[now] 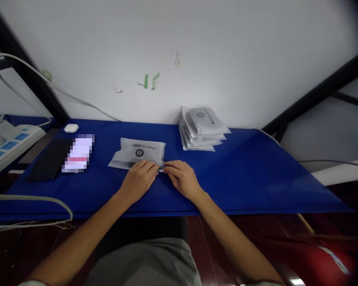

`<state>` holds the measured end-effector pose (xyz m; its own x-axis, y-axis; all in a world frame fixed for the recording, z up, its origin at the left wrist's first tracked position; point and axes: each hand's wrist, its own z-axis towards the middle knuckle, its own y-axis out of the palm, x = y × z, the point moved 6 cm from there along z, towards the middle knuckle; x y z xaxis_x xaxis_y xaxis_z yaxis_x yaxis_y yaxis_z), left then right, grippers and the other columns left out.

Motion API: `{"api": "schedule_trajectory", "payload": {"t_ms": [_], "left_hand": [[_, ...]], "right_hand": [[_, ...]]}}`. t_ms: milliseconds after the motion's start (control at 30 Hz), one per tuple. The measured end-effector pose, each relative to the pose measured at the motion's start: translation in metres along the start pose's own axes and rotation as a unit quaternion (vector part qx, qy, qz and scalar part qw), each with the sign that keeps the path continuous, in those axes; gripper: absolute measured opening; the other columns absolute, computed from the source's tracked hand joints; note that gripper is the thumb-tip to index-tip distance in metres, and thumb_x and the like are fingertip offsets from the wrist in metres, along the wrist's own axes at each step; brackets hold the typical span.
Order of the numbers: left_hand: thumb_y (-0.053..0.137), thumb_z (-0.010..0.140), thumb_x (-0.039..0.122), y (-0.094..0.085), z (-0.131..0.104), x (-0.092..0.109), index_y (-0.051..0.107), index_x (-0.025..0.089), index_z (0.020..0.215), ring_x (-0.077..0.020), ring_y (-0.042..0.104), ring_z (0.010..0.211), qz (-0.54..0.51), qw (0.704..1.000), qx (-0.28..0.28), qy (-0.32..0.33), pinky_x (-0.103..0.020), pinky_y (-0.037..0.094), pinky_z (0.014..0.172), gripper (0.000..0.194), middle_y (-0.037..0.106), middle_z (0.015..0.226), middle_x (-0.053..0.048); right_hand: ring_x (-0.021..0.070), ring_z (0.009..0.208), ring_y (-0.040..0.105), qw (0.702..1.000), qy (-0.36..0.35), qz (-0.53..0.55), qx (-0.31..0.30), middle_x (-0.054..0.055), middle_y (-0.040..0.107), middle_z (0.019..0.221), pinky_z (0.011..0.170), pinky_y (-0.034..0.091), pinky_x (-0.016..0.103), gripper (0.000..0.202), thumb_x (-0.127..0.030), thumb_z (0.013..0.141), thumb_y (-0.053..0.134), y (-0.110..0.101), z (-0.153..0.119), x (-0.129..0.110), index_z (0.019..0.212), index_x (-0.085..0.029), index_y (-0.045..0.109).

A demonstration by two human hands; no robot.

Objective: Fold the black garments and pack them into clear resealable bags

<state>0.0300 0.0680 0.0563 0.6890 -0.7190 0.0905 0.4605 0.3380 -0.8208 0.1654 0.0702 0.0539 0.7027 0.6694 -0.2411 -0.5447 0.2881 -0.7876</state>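
Observation:
A frosted plastic bag [149, 149] with dark ROCKBROS lettering and a round logo lies on the blue table, something dark showing inside along its near edge. My left hand [139, 178] rests over the bag's near edge, its fingers close together on the plastic. At the bag's near right corner, the fingertips of my right hand [183, 178] are pressed together on the edge, by a small white piece that looks like a zip slider. Behind and to the right, several similar bags are piled in a stack [207, 122] near the wall.
Left on the blue table [241, 174] are a black device [49, 159], a phone with a lit, blurred screen [79, 154] and a white earbud case [71, 128]. A power strip [14, 143] sits far left. White cables [32, 197] cross the left side.

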Motion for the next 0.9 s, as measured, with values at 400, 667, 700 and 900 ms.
{"api": "schedule_trajectory", "payload": {"t_ms": [400, 667, 700, 900], "left_hand": [[0.045, 0.092, 0.014, 0.007, 0.012, 0.015, 0.062, 0.014, 0.087, -0.0196, 0.059, 0.08, 0.06, 0.998, -0.019, 0.031, -0.034, 0.044, 0.069, 0.017, 0.065, 0.083, -0.005], [0.047, 0.091, 0.015, -0.001, 0.001, -0.002, 0.06, 0.016, 0.083, -0.0203, 0.057, 0.082, 0.08, 0.996, -0.04, 0.0, -0.033, 0.042, 0.068, 0.015, 0.064, 0.083, -0.005], [0.047, 0.091, 0.015, -0.002, 0.0, -0.004, 0.06, 0.016, 0.083, -0.0203, 0.057, 0.082, 0.079, 0.996, -0.045, -0.005, -0.033, 0.042, 0.067, 0.015, 0.064, 0.083, -0.005], [0.047, 0.092, 0.016, 0.0, -0.002, -0.002, 0.06, 0.015, 0.084, -0.0195, 0.056, 0.079, 0.084, 0.995, -0.047, 0.004, -0.032, 0.043, 0.068, 0.015, 0.062, 0.081, -0.004]], "right_hand": [[0.0202, 0.092, 0.06, 0.999, 0.013, -0.025, -0.032, 0.008, 0.069, 0.106, 0.075, 0.044, 0.034, 0.025, -0.014, 0.092, 0.047, 0.002, 0.0, -0.001, 0.094, -0.02, 0.07], [0.0204, 0.091, 0.059, 0.997, 0.048, -0.045, -0.041, 0.007, 0.068, 0.107, 0.073, 0.042, 0.034, 0.022, -0.015, 0.092, 0.048, 0.0, 0.0, 0.003, 0.089, -0.021, 0.069], [0.0205, 0.09, 0.059, 0.997, 0.051, -0.049, -0.039, 0.007, 0.068, 0.107, 0.073, 0.042, 0.034, 0.021, -0.016, 0.092, 0.048, 0.001, 0.0, 0.003, 0.09, -0.021, 0.068], [0.0197, 0.087, 0.057, 0.997, 0.035, -0.062, -0.031, 0.007, 0.068, 0.103, 0.072, 0.041, 0.033, 0.019, -0.019, 0.093, 0.049, 0.005, 0.001, 0.0, 0.093, -0.02, 0.068]]}}
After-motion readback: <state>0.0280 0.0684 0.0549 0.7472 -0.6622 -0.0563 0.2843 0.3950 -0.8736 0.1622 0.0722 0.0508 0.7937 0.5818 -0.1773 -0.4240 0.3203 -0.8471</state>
